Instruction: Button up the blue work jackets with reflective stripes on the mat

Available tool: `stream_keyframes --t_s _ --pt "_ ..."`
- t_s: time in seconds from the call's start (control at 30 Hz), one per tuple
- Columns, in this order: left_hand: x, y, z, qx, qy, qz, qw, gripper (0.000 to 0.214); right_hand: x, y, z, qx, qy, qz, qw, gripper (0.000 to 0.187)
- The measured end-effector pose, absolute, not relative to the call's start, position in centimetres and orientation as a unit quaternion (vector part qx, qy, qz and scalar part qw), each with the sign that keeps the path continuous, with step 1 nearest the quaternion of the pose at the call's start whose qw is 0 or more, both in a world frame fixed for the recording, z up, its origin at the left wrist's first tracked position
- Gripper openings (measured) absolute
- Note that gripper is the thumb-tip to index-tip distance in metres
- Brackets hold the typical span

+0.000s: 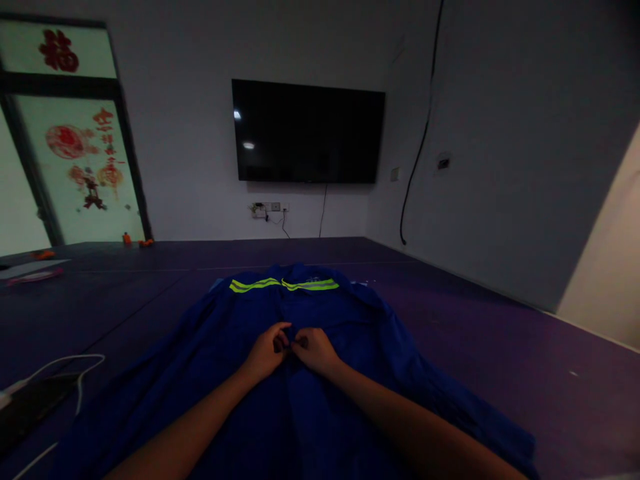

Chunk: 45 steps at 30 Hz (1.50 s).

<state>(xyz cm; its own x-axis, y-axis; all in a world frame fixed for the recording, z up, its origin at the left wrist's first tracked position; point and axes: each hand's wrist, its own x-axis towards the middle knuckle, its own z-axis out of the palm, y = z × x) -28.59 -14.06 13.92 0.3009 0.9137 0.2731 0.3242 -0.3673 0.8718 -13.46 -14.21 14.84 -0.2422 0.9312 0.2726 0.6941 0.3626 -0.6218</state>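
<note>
A blue work jacket (350, 320) with a yellow-green reflective stripe (283, 285) lies spread flat on the dark purple floor mat, sleeves out to both sides. My left hand (267, 352) and my right hand (315, 350) meet at the middle of the jacket's front. Both pinch the fabric along the front opening, fingertips almost touching each other. The room is dim, so whatever small part sits between the fingers is not visible.
A dark device with a white cable (75, 373) lies on the mat at the left. A black TV (307, 131) hangs on the far wall above sockets. A glass door with red decorations (80, 160) stands at the back left. Small orange items (135, 240) lie near it.
</note>
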Motion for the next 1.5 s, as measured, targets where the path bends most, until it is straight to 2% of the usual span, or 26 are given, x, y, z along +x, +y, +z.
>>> stream_keyframes --t_s 0.5,0.7,0.87,1.3,1.5 --pt "-28.8 -13.8 13.5 0.715 0.410 0.414 0.386 0.059 -13.4 -14.1 14.7 -0.527 -0.707 0.303 0.361 0.017" --pt "-28.9 -14.1 14.1 0.695 0.413 0.429 0.402 0.056 -13.2 -13.4 14.5 -0.512 -0.684 0.343 0.391 0.017" --pt "-29.0 -14.1 14.4 0.683 0.399 0.460 0.403 0.050 -13.2 -13.0 14.0 -0.501 -0.675 0.353 0.410 0.016" --pt "-28.9 -14.7 14.8 0.696 0.387 0.461 0.391 0.053 -13.4 -13.1 13.7 -0.495 -0.659 0.354 0.442 0.022" --pt "-28.9 -14.9 15.0 0.694 0.399 0.458 0.386 0.051 -13.5 -13.5 13.8 -0.485 -0.660 0.353 0.452 0.019"
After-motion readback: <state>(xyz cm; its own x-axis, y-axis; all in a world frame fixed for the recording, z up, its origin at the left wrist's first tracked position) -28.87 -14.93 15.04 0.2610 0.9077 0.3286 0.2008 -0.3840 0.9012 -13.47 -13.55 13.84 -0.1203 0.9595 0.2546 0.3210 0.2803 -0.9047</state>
